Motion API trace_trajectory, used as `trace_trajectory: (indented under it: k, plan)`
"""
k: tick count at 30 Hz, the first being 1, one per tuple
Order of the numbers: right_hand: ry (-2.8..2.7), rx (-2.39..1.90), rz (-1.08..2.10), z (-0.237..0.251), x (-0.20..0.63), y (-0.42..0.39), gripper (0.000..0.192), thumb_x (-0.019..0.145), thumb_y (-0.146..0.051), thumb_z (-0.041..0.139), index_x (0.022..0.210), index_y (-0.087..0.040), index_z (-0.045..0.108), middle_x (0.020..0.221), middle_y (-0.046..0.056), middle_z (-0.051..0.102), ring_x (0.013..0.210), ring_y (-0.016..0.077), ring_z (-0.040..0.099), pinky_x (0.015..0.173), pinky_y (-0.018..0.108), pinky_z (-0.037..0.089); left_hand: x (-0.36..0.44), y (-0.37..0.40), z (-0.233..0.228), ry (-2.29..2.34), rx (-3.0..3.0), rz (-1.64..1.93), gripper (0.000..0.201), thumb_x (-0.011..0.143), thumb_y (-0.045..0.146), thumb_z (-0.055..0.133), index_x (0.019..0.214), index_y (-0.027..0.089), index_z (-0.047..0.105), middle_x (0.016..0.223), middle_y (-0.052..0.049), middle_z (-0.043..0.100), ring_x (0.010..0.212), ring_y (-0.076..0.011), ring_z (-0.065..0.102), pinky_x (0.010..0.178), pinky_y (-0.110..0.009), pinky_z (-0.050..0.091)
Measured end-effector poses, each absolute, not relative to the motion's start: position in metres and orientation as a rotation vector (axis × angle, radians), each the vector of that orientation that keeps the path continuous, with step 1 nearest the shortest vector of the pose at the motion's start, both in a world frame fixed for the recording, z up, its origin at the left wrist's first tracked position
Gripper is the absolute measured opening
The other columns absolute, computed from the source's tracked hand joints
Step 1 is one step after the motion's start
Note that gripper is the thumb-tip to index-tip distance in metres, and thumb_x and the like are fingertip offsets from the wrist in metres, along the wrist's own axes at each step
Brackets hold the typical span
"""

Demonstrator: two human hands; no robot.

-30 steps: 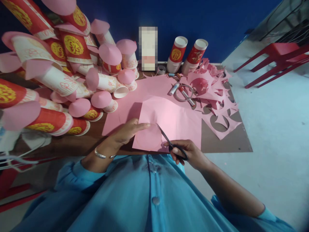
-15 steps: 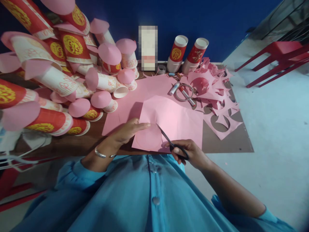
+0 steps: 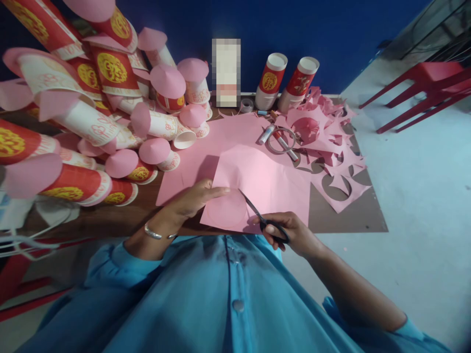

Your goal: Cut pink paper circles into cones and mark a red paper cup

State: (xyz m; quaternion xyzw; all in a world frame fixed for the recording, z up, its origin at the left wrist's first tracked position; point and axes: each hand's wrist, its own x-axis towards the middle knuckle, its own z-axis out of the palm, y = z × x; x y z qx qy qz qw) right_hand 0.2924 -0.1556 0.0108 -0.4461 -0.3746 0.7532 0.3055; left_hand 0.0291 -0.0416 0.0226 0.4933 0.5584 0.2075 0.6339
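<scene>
My left hand (image 3: 191, 200) grips the left edge of a pink paper sheet (image 3: 268, 181), holding it just above the brown table (image 3: 110, 215). A curved cut line shows in the sheet's near left part. In my right hand (image 3: 289, 234) are black-handled scissors (image 3: 263, 219), their blades reaching up and left into the sheet near its middle. A metal bangle sits on my left wrist.
A heap of red and white paper cups with pink paper cones (image 3: 103, 117) fills the left. Two cup stacks (image 3: 285, 83) stand at the back wall. Pink paper offcuts (image 3: 331, 147), a tape ring (image 3: 280, 140) and a glue stick (image 3: 265, 133) lie right. Red chairs (image 3: 423, 88) stand far right.
Almost nothing differs: my right hand and the scissors have edged slightly right, and the sheet has shifted a little with them.
</scene>
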Motion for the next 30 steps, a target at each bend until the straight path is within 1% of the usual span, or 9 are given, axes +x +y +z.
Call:
trace_trajectory:
  k: [4, 10, 16, 19, 21, 25, 27, 30]
  plan:
    - [-1.014, -1.193, 2.009, 0.012, 0.295, -0.154, 0.058, 0.086, -0.059, 0.083, 0.122, -0.014, 0.081, 0.060, -0.002, 0.064, 0.047, 0.0078, 0.056, 0.038, 0.017, 0.036, 0.030, -0.042, 0.028, 1.303, 1.185, 0.407, 0.060, 0.064, 0.064, 0.086, 0.061, 0.024, 0.042, 0.060, 0.006, 0.035, 0.057, -0.0111, 0.032, 0.055, -0.031, 0.028]
    - [-1.031, -1.202, 2.008, 0.011, 0.296, -0.154, 0.060, 0.086, -0.060, 0.083, 0.123, -0.014, 0.081, 0.060, -0.001, 0.064, 0.047, 0.0080, 0.056, 0.038, 0.018, 0.036, 0.030, -0.041, 0.030, 1.242, 1.214, 0.409, 0.060, 0.067, 0.064, 0.084, 0.061, 0.024, 0.039, 0.061, 0.006, 0.033, 0.057, -0.0107, 0.030, 0.056, -0.031, 0.024]
    - [-1.047, -1.201, 2.016, 0.014, 0.296, -0.152, 0.062, 0.085, -0.062, 0.084, 0.121, -0.012, 0.082, 0.059, -0.002, 0.062, 0.047, 0.0079, 0.055, 0.038, 0.018, 0.036, 0.029, -0.040, 0.032, 1.258, 1.235, 0.372, 0.054, 0.070, 0.064, 0.080, 0.067, 0.023, 0.044, 0.064, 0.006, 0.038, 0.062, -0.0123, 0.036, 0.059, -0.030, 0.031]
    - [-1.057, -1.194, 2.010, 0.012, 0.297, -0.151, 0.061, 0.085, -0.062, 0.083, 0.121, -0.013, 0.082, 0.058, -0.002, 0.061, 0.046, 0.0078, 0.055, 0.038, 0.017, 0.035, 0.029, -0.040, 0.033, 1.286, 1.247, 0.388, 0.054, 0.070, 0.062, 0.082, 0.067, 0.023, 0.043, 0.065, 0.006, 0.038, 0.062, -0.0119, 0.036, 0.058, -0.029, 0.032]
    - [-1.056, -1.185, 2.010, 0.010, 0.297, -0.151, 0.060, 0.086, -0.061, 0.083, 0.122, -0.013, 0.082, 0.059, -0.002, 0.061, 0.046, 0.0076, 0.054, 0.037, 0.017, 0.034, 0.029, -0.040, 0.034, 1.280, 1.257, 0.401, 0.056, 0.071, 0.061, 0.081, 0.066, 0.023, 0.040, 0.065, 0.006, 0.036, 0.061, -0.0111, 0.033, 0.057, -0.028, 0.031]
    - [-1.037, -1.155, 2.006, 0.005, 0.298, -0.151, 0.058, 0.086, -0.060, 0.084, 0.121, -0.013, 0.082, 0.058, -0.003, 0.060, 0.044, 0.0072, 0.052, 0.036, 0.017, 0.031, 0.029, -0.036, 0.035, 1.174, 1.293, 0.340, 0.059, 0.076, 0.063, 0.076, 0.061, 0.024, 0.034, 0.061, 0.007, 0.028, 0.058, -0.0091, 0.025, 0.053, -0.028, 0.021]
    - [-1.032, -1.155, 2.004, 0.005, 0.298, -0.151, 0.058, 0.086, -0.059, 0.084, 0.121, -0.013, 0.082, 0.057, -0.003, 0.059, 0.044, 0.0072, 0.051, 0.037, 0.017, 0.032, 0.029, -0.034, 0.037, 1.129, 1.300, 0.323, 0.060, 0.077, 0.063, 0.075, 0.059, 0.023, 0.033, 0.060, 0.007, 0.027, 0.057, -0.0085, 0.023, 0.052, -0.028, 0.018]
    - [-1.047, -1.159, 2.002, 0.006, 0.299, -0.150, 0.058, 0.086, -0.059, 0.084, 0.120, -0.012, 0.082, 0.057, -0.003, 0.058, 0.045, 0.0070, 0.051, 0.039, 0.018, 0.035, 0.029, -0.032, 0.040, 1.118, 1.302, 0.333, 0.060, 0.078, 0.062, 0.076, 0.059, 0.023, 0.035, 0.060, 0.007, 0.028, 0.057, -0.0085, 0.025, 0.051, -0.027, 0.019]
